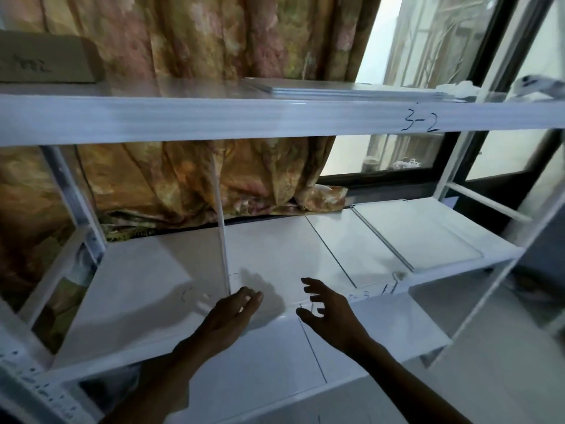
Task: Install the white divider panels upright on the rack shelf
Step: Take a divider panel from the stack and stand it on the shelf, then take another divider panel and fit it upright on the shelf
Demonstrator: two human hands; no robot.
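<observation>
A white metal rack fills the view. One thin white divider panel stands upright, edge-on, on the middle shelf. My left hand hovers at the shelf's front edge just right of that panel's foot, fingers loosely bent and holding nothing. My right hand is spread open over the front edge further right, empty. A flat white panel lies on the right end of the same shelf. Several more flat panels are stacked on the upper shelf.
The upper shelf's front beam carries a handwritten "3-2". A cardboard box sits on the upper shelf at left. A floral curtain and a window lie behind the rack. A lower shelf juts out under my hands.
</observation>
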